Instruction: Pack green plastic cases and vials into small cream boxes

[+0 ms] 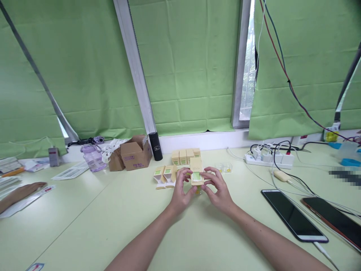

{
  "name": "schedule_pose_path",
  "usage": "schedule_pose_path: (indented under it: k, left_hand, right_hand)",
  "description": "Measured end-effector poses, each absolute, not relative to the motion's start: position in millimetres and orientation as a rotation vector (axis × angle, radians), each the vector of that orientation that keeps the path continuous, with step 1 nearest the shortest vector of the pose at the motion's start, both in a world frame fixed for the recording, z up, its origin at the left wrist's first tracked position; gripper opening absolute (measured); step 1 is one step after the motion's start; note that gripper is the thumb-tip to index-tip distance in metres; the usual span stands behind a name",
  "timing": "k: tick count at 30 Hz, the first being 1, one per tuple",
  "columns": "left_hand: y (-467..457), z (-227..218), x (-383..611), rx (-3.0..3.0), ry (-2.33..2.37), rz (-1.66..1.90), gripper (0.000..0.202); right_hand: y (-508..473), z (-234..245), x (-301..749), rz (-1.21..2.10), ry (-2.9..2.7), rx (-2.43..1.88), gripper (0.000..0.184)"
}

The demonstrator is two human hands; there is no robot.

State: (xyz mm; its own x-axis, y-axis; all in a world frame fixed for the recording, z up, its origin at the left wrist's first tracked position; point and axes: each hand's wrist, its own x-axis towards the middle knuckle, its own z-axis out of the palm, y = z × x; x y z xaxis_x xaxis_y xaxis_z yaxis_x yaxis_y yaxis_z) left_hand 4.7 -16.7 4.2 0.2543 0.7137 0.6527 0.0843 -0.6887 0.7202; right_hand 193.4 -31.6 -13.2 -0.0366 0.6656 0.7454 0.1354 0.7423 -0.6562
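Note:
Between my two hands is a small pale-yellow carton (196,165) with a green and white label, its upper flap standing up. My left hand (182,186) grips the carton's left side with thumb and fingers. On the other side, the fingers and thumb of my right hand (218,188) pinch its right edge. Below the carton shows part of a clear container with something yellow in it. Two cartons with open flaps (164,175) stand left of my hands. Several closed cartons (183,156) are lined up behind, and small clear cups (224,168) sit behind my right hand.
A brown cardboard box (137,153), a black bottle (155,146) and a purple bottle (93,158) stand at the back left. To the right are a power strip (270,160), cables and two phones, one a black-screened phone (293,214). Another person's hand (25,194) rests on papers at far left.

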Motion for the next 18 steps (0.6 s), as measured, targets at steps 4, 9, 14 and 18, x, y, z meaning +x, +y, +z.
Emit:
schedule_pose_path:
  k: [4,9,14,18]
  left_hand:
    - [-16.2,4.2,5.8,1.977,0.731,1.489,0.042]
    - [-16.1,4.0,7.6,1.978,0.770,1.505,0.039]
    - [-16.8,5.1,8.3,1.970,0.802,1.501,0.037]
    - [-16.8,5.2,8.9,1.968,0.824,1.508,0.035]
  right_hand:
    - [-31.2,-13.4,193.5,0.480,-1.572,-0.670,0.034]
    - [-30.9,-13.5,193.2,0.486,-1.565,-0.669,0.033]
    - [-31.6,-12.9,193.1,0.494,-1.556,-0.678,0.031]
    - [-31.5,-13.0,193.2,0.492,-1.557,-0.688,0.031]
